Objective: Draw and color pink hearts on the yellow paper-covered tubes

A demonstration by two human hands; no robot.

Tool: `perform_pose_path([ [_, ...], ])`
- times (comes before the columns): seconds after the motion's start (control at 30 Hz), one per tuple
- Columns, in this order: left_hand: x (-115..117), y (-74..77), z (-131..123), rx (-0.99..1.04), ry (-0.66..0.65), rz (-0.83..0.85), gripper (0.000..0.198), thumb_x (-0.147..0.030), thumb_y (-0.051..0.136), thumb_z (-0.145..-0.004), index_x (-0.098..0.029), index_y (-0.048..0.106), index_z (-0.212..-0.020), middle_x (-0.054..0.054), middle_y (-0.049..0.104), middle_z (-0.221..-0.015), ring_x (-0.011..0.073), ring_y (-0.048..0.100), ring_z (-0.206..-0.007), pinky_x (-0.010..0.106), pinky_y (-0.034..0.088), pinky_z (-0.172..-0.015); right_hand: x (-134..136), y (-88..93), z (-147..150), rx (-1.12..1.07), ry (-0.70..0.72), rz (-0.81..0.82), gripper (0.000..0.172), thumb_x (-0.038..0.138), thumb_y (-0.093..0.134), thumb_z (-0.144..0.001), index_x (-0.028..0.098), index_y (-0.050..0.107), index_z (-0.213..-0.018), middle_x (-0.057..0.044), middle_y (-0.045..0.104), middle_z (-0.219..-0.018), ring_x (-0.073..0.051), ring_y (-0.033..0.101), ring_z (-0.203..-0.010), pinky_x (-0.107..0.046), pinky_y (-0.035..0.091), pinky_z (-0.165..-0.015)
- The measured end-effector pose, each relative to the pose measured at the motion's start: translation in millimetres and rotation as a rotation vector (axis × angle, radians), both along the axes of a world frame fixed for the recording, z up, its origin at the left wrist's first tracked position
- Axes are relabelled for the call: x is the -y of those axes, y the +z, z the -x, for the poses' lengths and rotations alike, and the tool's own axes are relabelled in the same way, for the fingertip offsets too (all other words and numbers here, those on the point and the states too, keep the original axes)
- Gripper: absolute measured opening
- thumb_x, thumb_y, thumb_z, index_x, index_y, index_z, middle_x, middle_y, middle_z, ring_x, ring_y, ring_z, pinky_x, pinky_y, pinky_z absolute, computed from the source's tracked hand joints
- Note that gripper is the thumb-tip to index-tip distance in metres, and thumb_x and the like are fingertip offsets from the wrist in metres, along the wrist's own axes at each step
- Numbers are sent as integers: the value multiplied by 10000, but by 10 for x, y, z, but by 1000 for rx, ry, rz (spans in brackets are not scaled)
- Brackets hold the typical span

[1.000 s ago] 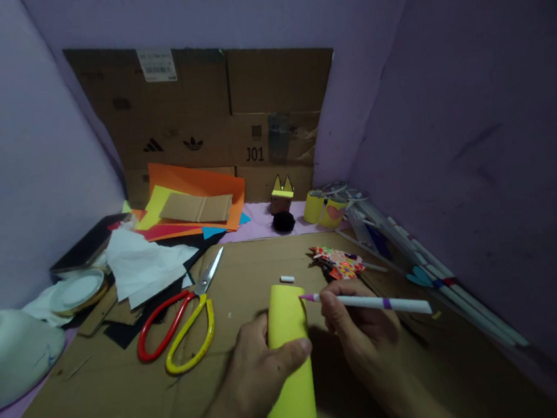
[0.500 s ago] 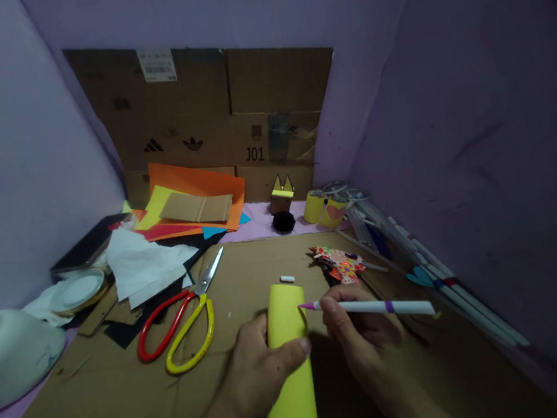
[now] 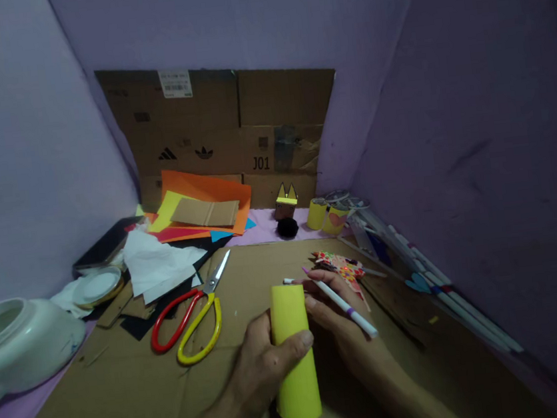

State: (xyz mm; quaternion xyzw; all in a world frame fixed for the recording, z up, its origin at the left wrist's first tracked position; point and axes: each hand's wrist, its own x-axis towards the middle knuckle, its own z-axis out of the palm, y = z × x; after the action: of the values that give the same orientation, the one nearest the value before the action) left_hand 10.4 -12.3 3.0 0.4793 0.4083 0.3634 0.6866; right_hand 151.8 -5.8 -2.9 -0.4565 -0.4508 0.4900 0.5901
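Note:
A yellow paper-covered tube (image 3: 298,391) is held lengthwise by my left hand (image 3: 266,361), its thumb across the front and the fingers hidden behind. My right hand (image 3: 340,329) keeps a white marker with a purple tip (image 3: 343,303) resting between its fingers, tip uncapped and pointing up and left, away from the tube. The right thumb is at the tube's upper right edge. Just beyond the tube's far end lies a small white cap (image 3: 287,281), close to the right fingertips; whether they touch it I cannot tell.
Scissors (image 3: 211,290) with red and yellow handles lie left. Behind them are white paper (image 3: 158,263), coloured sheets (image 3: 232,201) and a white ceramic pot (image 3: 36,337). Floral paper scraps (image 3: 342,265), small yellow rolls (image 3: 316,213) and long white sticks (image 3: 464,295) lie right. Cardboard (image 3: 182,119) leans behind.
My right hand has moved forward and left past the tube's edge. The marker has swung from nearly level to slanted, its tip off the tube. The view has shifted slightly.

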Motion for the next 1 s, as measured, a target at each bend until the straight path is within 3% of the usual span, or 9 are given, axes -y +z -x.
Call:
perform_pose_path([
  [0.1, -5, -5, 0, -22, 30, -13, 419, -381, 685, -682, -127, 575, -996, 21, 596, -755, 128, 514, -640, 229, 420, -571, -19, 26, -11, 1, -17, -23, 324, 350, 679, -738, 213, 581, -1015, -66, 685, -969, -222, 658, -869, -364, 530, -771],
  [0.2, -21, -31, -18, -99, 104, -9, 407, -424, 712, -628, -112, 567, -846, 17, 561, -680, 129, 493, -594, 240, 408, -541, -12, 68, -91, 47, -155, -103, 363, 448, 592, -801, 192, 613, -1057, -85, 694, -941, -213, 662, -797, -389, 532, -770],
  [0.27, -33, -51, -30, -108, 124, -4, 406, -445, 724, -606, -121, 557, -786, 8, 544, -646, 125, 482, -573, 238, 397, -527, 17, 83, -163, 93, -256, -113, 380, 471, 558, -823, 185, 644, -1058, -65, 702, -815, -184, 651, -668, -345, 546, -681],
  [0.33, -44, -70, -40, -33, 95, 3, 426, -459, 719, -611, -122, 574, -827, 13, 563, -668, 130, 498, -587, 241, 402, -545, 55, 78, -215, 165, -275, -117, 368, 488, 531, -837, 178, 704, -935, -36, 673, -644, -157, 616, -541, -273, 526, -538],
  [0.4, -55, -88, -48, 0, 77, 2, 457, -475, 727, -594, -113, 595, -840, 16, 570, -663, 134, 501, -582, 241, 396, -537, 91, 57, -220, 248, -270, -184, 347, 464, 526, -850, 180, 725, -829, -16, 629, -560, -148, 602, -525, -244, 512, -524],
  [0.57, -72, -131, -87, -91, 104, -7, 446, -443, 721, -612, -113, 616, -892, 46, 632, -715, 168, 556, -619, 256, 414, -569, 131, 19, -89, 375, -295, -333, 241, 391, 563, -839, 198, 697, -784, 0, 621, -555, -135, 590, -487, -206, 484, -460],
  [0.7, -78, -152, -113, -131, 117, -24, 445, -430, 732, -597, -129, 607, -899, 50, 646, -745, 194, 587, -660, 261, 427, -583, 112, 19, -41, 471, -310, -396, 279, 375, 535, -855, 194, 670, -691, -3, 597, -533, -133, 569, -463, -201, 455, -419],
  [0.83, -54, -114, -112, -181, 122, -27, 386, -382, 709, -628, -121, 598, -890, 62, 651, -742, 214, 604, -682, 269, 439, -587, 90, -5, -49, 490, -321, -415, 280, 397, 543, -848, 192, 681, -716, -17, 621, -560, -141, 574, -473, -222, 482, -439],
  [1.0, -25, -42, -117, -184, 117, 2, 302, -293, 653, -684, -123, 605, -929, 44, 654, -735, 180, 587, -641, 249, 441, -561, 84, -24, -50, 470, -315, -412, 259, 413, 557, -836, 203, 701, -789, -44, 671, -642, -157, 604, -507, -245, 506, -449],
])
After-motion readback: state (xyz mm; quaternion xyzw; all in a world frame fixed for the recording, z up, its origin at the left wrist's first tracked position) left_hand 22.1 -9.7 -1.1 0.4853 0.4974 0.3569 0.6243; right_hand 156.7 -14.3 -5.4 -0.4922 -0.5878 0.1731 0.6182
